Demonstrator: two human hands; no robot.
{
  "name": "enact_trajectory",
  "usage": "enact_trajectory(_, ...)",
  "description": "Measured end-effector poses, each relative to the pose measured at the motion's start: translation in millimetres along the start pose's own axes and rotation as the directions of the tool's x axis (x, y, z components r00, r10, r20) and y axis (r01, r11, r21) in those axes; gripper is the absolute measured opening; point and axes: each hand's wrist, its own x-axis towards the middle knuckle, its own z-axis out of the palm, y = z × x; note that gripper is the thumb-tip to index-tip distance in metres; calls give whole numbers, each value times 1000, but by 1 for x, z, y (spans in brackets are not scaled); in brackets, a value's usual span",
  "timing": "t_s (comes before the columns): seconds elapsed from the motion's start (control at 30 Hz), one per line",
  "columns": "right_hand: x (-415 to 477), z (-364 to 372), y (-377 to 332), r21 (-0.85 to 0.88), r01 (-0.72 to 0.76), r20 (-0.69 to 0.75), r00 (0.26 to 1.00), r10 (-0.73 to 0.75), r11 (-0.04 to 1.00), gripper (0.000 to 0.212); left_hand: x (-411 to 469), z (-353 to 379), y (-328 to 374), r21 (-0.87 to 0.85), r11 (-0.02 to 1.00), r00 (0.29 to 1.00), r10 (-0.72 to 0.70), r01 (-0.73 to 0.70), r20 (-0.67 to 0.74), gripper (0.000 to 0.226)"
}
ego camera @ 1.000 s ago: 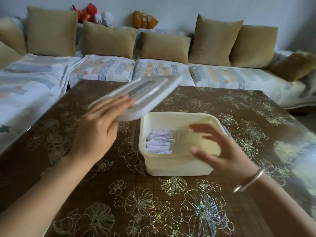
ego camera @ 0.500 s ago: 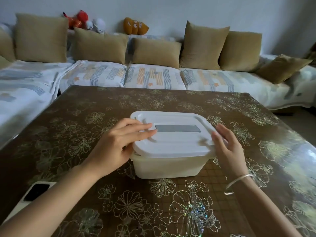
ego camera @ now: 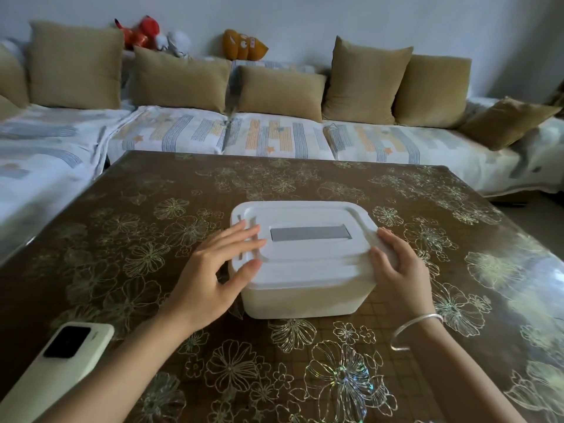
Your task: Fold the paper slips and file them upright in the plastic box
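Stretching along the wall behind the box (ego camera: 305, 300), a sofa (ego camera: 274, 138) in a striped cover carried a row of tan cushions (ego camera: 180, 80), with soft toys (ego camera: 143, 32) on its back. Under the box lay a brown table (ego camera: 152, 209) patterned with pale flowers. The box, of cream plastic, stood upright with its white lid (ego camera: 305, 264) seated on top, hiding whatever was inside. The left hand (ego camera: 213, 270) reached in from the box's left, fingers straight and spread across that end of the lid, thumb touching the near corner, gripping nothing. The right hand (ego camera: 396, 270) lay against the box's right edge, fingers flat along the lid's rim, likewise clasping nothing. A phone (ego camera: 61, 355) in a pale case lay camera side up, well to the box's near left. A silver bangle (ego camera: 415, 328) circled the right wrist, near the box's right corner.
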Motion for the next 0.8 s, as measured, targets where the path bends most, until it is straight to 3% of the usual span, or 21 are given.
enact_trajectory(0.13, 0, -3, 6, 107, -55, -3, 998, 56, 993, 50, 2, 13, 5, -116, 984, 979, -148, 132, -141, 27)
enact_trajectory(0.23, 4, -5, 11, 184, -92, -10, 995, 96, 979, 33, 1, 19, 17, -324, 873, 869, -444, 365, -217, 41)
enact_trajectory(0.3, 1, -6, 15, 183, -85, -15, 996, 89, 979, 32, 0, 22, 21, -522, 682, 732, -664, 512, -150, 54)
enact_trajectory(0.37, -6, -6, 16, 201, -70, -19, 997, 76, 977, 32, -3, 24, 19, -633, 528, 645, -762, 566, -60, 58)
enact_trajectory(0.47, -11, -2, 18, 227, -109, -33, 992, 120, 968, 44, -4, 22, 20, -611, 499, 615, -788, 614, -25, 40)
enact_trajectory(0.53, -9, 2, 17, 383, -301, 74, 952, 296, 873, 57, -4, 20, 25, -525, 587, 648, -757, 617, -84, 25)
enact_trajectory(0.6, -6, 2, 15, 458, -394, 164, 918, 361, 797, 48, -1, 17, 29, -253, 760, 738, -646, 598, -197, 33)
enact_trajectory(0.63, -5, 1, 15, 405, -358, 156, 934, 322, 842, 43, 2, 16, 33, -81, 809, 781, -585, 583, -218, 44)
enact_trajectory(0.7, -3, -2, 13, 138, -176, 62, 984, 169, 975, 45, 9, 16, 38, 227, 805, 834, -510, 549, -210, 56)
enact_trajectory(0.77, 0, -3, 10, -114, -39, -9, 999, 39, 993, 44, 15, 16, 36, 443, 737, 857, -478, 510, -191, 56)
enact_trajectory(0.8, 1, -4, 8, -158, -20, -21, 1000, 17, 987, 42, 20, 15, 36, 502, 705, 860, -473, 501, -193, 55)
